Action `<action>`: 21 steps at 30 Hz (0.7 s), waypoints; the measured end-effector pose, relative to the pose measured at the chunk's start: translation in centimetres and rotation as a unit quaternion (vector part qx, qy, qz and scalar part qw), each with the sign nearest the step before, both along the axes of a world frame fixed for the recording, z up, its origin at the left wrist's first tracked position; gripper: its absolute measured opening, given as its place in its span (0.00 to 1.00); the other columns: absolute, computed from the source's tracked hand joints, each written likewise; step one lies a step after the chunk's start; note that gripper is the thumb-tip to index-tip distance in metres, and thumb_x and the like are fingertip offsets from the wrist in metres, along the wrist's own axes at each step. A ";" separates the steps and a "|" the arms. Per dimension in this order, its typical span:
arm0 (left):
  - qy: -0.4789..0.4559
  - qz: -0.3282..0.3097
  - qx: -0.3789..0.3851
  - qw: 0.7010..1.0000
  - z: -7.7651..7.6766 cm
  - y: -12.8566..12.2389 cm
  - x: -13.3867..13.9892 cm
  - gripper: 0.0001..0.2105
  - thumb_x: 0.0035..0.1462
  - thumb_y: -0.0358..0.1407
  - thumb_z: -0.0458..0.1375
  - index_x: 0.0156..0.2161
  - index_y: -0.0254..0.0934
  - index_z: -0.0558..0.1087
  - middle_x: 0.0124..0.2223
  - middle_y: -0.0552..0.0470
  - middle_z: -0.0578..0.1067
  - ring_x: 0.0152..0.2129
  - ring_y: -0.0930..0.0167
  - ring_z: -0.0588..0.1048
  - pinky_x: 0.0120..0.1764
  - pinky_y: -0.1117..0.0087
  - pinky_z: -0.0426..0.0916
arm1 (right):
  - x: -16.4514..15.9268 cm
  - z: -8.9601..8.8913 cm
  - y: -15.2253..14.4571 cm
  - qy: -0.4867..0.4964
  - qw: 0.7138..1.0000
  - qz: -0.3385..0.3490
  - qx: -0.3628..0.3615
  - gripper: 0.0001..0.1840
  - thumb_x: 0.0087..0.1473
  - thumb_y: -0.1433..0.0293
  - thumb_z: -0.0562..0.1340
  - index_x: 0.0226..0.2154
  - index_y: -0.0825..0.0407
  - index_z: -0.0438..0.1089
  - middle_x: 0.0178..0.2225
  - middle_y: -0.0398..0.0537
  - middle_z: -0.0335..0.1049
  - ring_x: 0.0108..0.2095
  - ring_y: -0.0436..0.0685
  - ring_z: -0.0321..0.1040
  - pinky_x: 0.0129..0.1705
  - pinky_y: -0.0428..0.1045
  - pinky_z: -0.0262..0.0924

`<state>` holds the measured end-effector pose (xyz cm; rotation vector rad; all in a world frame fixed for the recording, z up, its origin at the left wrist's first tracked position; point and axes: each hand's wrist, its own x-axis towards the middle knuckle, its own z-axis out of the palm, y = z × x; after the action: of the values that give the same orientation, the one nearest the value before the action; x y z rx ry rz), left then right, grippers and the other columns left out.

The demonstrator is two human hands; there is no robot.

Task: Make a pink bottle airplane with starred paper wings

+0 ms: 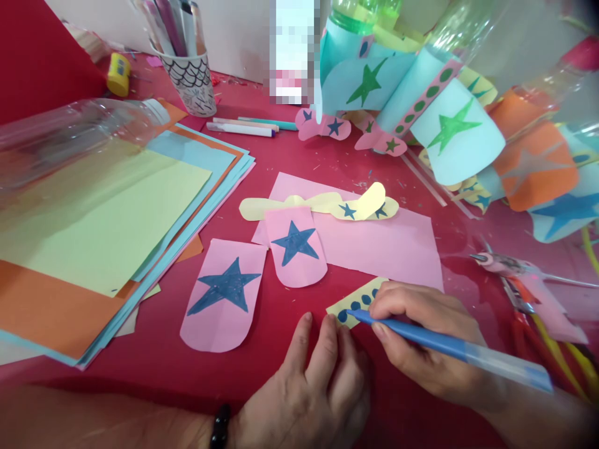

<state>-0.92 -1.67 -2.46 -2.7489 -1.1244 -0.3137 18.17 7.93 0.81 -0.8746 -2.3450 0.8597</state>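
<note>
no words, brands or numbers you can read, dark marking on the yellow cylinder (pixel 118 75) at upper left too small for you to make out, drawn marks on the patterned cup (pixel 189 84) not legible as lettering

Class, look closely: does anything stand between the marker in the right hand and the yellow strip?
Nothing visible does. The right hand holds the marker with its tip at the left end of the strip; the left hand has its fingers at the near edge, beside the tip.
</note>
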 end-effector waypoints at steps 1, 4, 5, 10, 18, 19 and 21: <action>0.002 0.000 0.000 1.000 0.1 0.1 -0.1 0.17 0.66 0.33 0.49 0.56 0.36 0.71 0.54 0.46 0.74 0.48 0.55 0.75 0.47 0.53 0.74 | 0.0 0.0 0.0 -0.002 1.000 0.000 0.002 0.06 0.55 0.78 0.60 0.33 0.51 0.67 0.26 0.41 0.68 0.25 0.50 0.66 0.31 0.47 0.64; -0.012 0.004 0.009 1.000 0.1 0.2 -0.1 0.17 0.66 0.33 0.48 0.55 0.36 0.72 0.53 0.46 0.75 0.48 0.55 0.76 0.46 0.53 0.75 | 0.0 -0.1 -0.1 -0.007 1.000 0.003 0.009 0.06 0.54 0.78 0.60 0.33 0.51 0.67 0.27 0.42 0.69 0.27 0.50 0.68 0.34 0.48 0.65; -0.016 0.003 0.011 1.000 0.1 0.2 -0.1 0.16 0.66 0.33 0.48 0.55 0.36 0.72 0.53 0.46 0.75 0.47 0.55 0.76 0.46 0.52 0.75 | 0.0 -0.1 -0.1 -0.006 1.000 0.005 0.009 0.06 0.54 0.78 0.60 0.33 0.51 0.67 0.27 0.42 0.69 0.27 0.50 0.68 0.34 0.47 0.65; -0.018 0.000 0.002 1.000 0.1 0.1 -0.1 0.16 0.66 0.33 0.49 0.54 0.37 0.73 0.54 0.46 0.75 0.49 0.54 0.75 0.47 0.51 0.73 | -0.3 -0.1 -0.2 -0.006 1.000 0.012 0.025 0.07 0.55 0.78 0.60 0.33 0.50 0.67 0.26 0.41 0.71 0.27 0.50 0.68 0.34 0.48 0.65; -0.024 -0.001 0.009 1.000 0.1 0.1 -0.2 0.15 0.67 0.33 0.49 0.53 0.38 0.73 0.53 0.46 0.75 0.48 0.55 0.75 0.48 0.51 0.70 | -0.6 0.0 -0.3 -0.006 1.000 0.023 0.015 0.06 0.55 0.77 0.60 0.33 0.50 0.67 0.25 0.42 0.69 0.25 0.50 0.65 0.31 0.48 0.65; -0.025 -0.003 0.012 1.000 0.1 0.1 -0.2 0.15 0.67 0.33 0.49 0.53 0.38 0.74 0.52 0.46 0.75 0.48 0.55 0.75 0.48 0.51 0.70 | -0.6 0.0 -0.3 -0.006 1.000 0.021 0.019 0.06 0.55 0.77 0.59 0.33 0.50 0.67 0.25 0.42 0.69 0.25 0.50 0.66 0.32 0.48 0.65; -0.028 -0.005 0.019 0.999 0.0 0.1 -0.2 0.15 0.67 0.33 0.48 0.52 0.38 0.74 0.51 0.47 0.76 0.47 0.55 0.76 0.47 0.51 0.71 | -0.6 0.0 -0.2 -0.004 0.999 0.019 0.028 0.06 0.55 0.78 0.59 0.34 0.50 0.67 0.25 0.42 0.70 0.26 0.50 0.67 0.34 0.49 0.67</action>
<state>-1.09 -1.53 -2.44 -2.7281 -1.1067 -0.4107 17.61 7.70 0.82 -0.8138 -2.3882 0.8026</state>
